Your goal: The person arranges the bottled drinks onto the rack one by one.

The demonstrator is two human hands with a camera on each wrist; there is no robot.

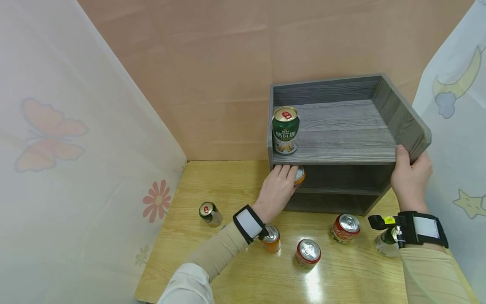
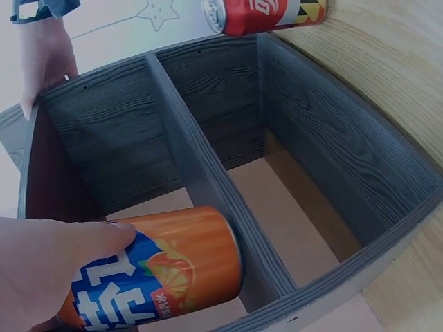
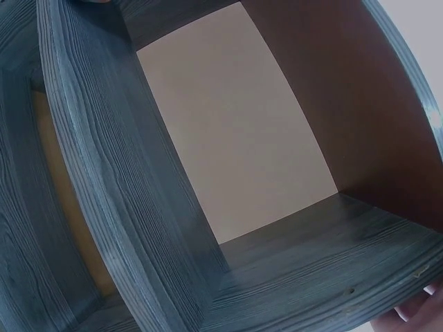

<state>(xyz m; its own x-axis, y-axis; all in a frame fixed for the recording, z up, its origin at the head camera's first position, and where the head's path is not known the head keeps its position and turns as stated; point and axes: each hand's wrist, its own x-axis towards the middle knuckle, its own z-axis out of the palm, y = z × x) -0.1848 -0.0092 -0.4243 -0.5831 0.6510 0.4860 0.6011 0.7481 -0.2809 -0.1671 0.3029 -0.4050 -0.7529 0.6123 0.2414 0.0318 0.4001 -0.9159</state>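
Observation:
My left hand (image 1: 276,190) holds an orange soda can (image 2: 187,270) with a blue label at the left end of the upper compartment of a grey wooden shelf (image 1: 345,131). The can's base is close to the middle board (image 2: 208,166); whether they touch I cannot tell. In the head view, the hand hides most of this can. My right hand (image 1: 411,179) grips the shelf's right side by its front edge, and its fingertips (image 3: 412,311) show in the right wrist view. A green can (image 1: 285,131) stands upright on the shelf's top, at the left.
On the wooden table (image 1: 228,274) in front of the shelf stand a small green can (image 1: 210,214), another orange can (image 1: 271,240), two red cans (image 1: 308,253) and a green-and-white can (image 1: 387,242) partly behind the right wrist strap. Fabric walls enclose the table.

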